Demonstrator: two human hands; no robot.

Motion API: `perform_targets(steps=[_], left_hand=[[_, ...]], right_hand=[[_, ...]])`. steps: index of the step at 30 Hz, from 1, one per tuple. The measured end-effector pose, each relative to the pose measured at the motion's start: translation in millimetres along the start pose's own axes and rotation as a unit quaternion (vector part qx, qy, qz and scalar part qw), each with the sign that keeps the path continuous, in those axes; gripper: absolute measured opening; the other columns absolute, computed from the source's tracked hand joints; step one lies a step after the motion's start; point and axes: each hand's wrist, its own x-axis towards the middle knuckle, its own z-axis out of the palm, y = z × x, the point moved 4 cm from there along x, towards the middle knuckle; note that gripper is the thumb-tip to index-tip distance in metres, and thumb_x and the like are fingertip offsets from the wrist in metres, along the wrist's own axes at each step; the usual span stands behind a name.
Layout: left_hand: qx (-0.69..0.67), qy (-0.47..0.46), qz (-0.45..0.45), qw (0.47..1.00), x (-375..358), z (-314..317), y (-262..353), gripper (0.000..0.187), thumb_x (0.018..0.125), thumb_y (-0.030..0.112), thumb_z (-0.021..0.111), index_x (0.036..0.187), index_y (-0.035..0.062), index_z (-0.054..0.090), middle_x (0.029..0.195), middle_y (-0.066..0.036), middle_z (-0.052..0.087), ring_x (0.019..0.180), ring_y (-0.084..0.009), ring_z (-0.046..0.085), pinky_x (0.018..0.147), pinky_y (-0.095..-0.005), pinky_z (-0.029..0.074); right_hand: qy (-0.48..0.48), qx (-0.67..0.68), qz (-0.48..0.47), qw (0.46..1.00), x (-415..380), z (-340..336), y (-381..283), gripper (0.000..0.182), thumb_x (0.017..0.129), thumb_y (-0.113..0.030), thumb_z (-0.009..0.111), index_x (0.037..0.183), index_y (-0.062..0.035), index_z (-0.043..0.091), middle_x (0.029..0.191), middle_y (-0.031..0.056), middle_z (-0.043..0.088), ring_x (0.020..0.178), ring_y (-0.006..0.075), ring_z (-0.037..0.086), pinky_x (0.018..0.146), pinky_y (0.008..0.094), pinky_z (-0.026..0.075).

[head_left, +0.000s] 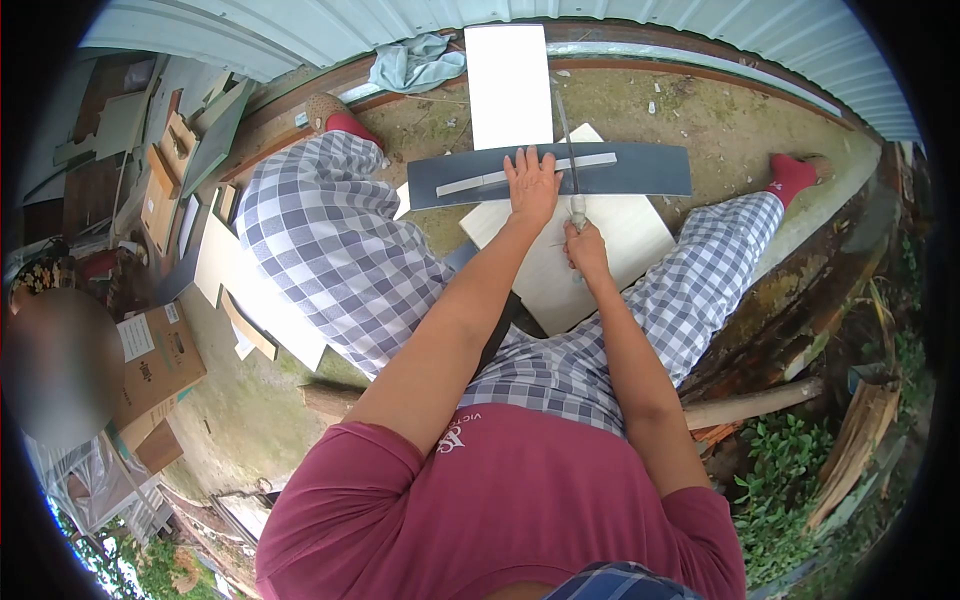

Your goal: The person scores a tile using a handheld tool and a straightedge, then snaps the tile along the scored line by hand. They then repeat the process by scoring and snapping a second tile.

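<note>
My left hand lies flat with its fingers apart, pressing on a dark grey board and a narrow pale strip on top of it. My right hand is closed round the handle of a thin saw, seen nearly edge-on. Its long narrow blade points away from me and crosses the dark board and strip, just right of my left hand. Beneath the dark board is a pale board between my legs. A white board extends behind it toward the wall.
A crumpled light-blue cloth lies by the corrugated metal wall. Offcuts and panels are piled at left, near a cardboard box. On the right are a log, split wood and green plants.
</note>
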Motion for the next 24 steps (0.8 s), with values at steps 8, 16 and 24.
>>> perform_targets(steps=[8, 16, 24], left_hand=[[-0.001, -0.012, 0.002, 1.0, 0, -1, -1, 0.035, 0.086, 0.026, 0.063, 0.114, 0.0069, 0.054, 0.129, -0.022, 0.046, 0.125, -0.0402, 0.039, 0.105, -0.0611, 0.023], [0.008, -0.022, 0.007, 1.0, 1, -1, -2, 0.036, 0.086, 0.026, 0.064, 0.115, 0.0075, 0.055, 0.13, -0.021, 0.046, 0.126, -0.0393, 0.039, 0.106, -0.0599, 0.023], [-0.005, -0.022, 0.003, 1.0, 2, -2, -4, 0.036, 0.086, 0.026, 0.063, 0.115, 0.0077, 0.054, 0.13, -0.021, 0.046, 0.126, -0.0394, 0.039, 0.104, -0.0605, 0.025]], right_hand=[[-0.02, 0.046, 0.011, 0.999, -9, -1, -6, 0.023, 0.095, -0.026, 0.052, 0.093, -0.0028, 0.055, 0.059, 0.0042, 0.054, 0.046, 0.0131, 0.051, 0.041, 0.0305, 0.043], [-0.014, 0.02, 0.016, 1.0, -12, -1, -10, 0.023, 0.095, -0.026, 0.051, 0.093, -0.0027, 0.054, 0.06, 0.0045, 0.054, 0.046, 0.0133, 0.051, 0.041, 0.0303, 0.044], [-0.017, 0.017, 0.009, 1.0, -3, -4, -11, 0.022, 0.094, -0.025, 0.051, 0.093, -0.003, 0.055, 0.059, 0.0039, 0.054, 0.045, 0.0128, 0.051, 0.04, 0.0297, 0.043]])
